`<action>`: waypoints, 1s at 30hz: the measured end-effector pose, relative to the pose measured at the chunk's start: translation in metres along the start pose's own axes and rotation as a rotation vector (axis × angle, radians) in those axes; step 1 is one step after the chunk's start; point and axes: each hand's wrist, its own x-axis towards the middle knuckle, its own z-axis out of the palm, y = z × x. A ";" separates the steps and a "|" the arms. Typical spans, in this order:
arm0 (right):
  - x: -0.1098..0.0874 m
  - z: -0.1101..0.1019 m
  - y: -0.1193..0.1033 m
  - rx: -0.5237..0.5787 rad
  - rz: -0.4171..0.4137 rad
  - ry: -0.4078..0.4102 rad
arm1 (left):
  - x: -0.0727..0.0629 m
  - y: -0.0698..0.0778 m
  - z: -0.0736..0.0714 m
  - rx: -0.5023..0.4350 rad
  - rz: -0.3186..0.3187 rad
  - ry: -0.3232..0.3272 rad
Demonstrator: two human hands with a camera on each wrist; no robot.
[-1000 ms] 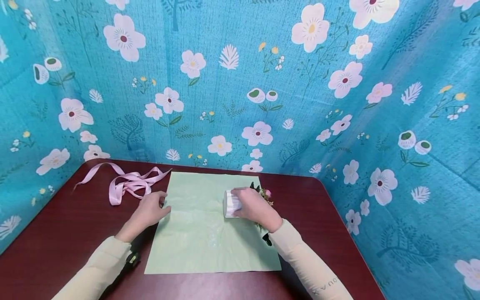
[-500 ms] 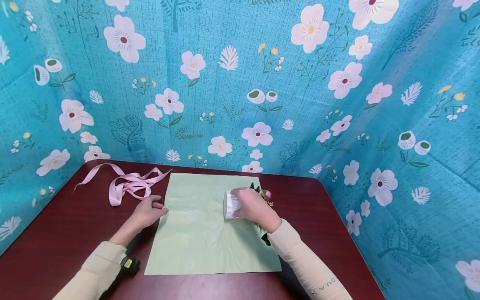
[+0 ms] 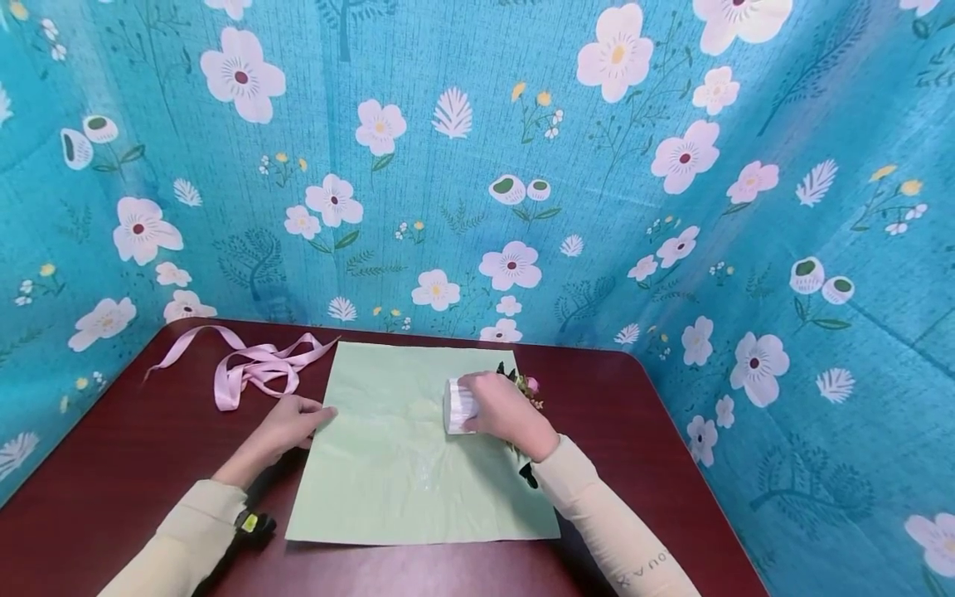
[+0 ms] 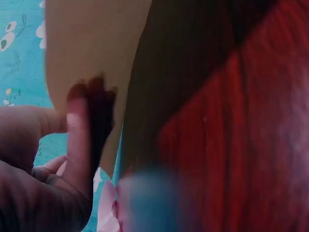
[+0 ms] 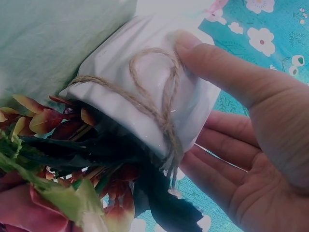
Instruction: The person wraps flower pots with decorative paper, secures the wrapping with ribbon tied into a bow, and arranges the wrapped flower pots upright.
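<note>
A pale green sheet of wrapping paper (image 3: pixel 380 489) lies spread on the dark red table. My left hand (image 3: pixel 287 427) pinches its left edge, thumb on top and fingers beneath; the left wrist view shows the raised paper (image 4: pixel 96 38) with those fingers (image 4: pixel 79 145) against its underside. On the sheet's right part, my right hand (image 3: pixel 511 414) grips a small white flowerpot (image 3: pixel 458 406) lying on its side, base to the left. Twine (image 5: pixel 166 121) is tied in a bow round the pot. Artificial flowers (image 5: pixel 34 208) with dark leaves stick out of its mouth, partly hidden by the hand in the head view.
A tangled pink ribbon (image 3: pixel 261 365) lies on the table (image 3: pixel 597 390) at the back left, close to the paper's edge. Behind and at both sides hangs a blue flowered curtain (image 3: pixel 448 207).
My left hand has come down from beside the ribbon to the paper's left edge and pinched it, and that edge has lifted slightly. The right hand and pot have stayed put.
</note>
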 end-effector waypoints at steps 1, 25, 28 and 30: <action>0.000 0.000 0.000 -0.001 -0.001 0.001 | 0.000 0.000 0.001 0.006 0.006 0.015; -0.001 0.000 -0.001 -0.068 -0.006 -0.006 | -0.009 0.043 0.003 0.062 0.240 0.094; -0.001 0.000 0.000 -0.070 -0.001 -0.009 | -0.008 0.055 0.005 0.028 0.254 0.074; -0.001 -0.001 0.000 -0.070 -0.005 -0.003 | -0.008 0.063 0.008 0.022 0.265 0.061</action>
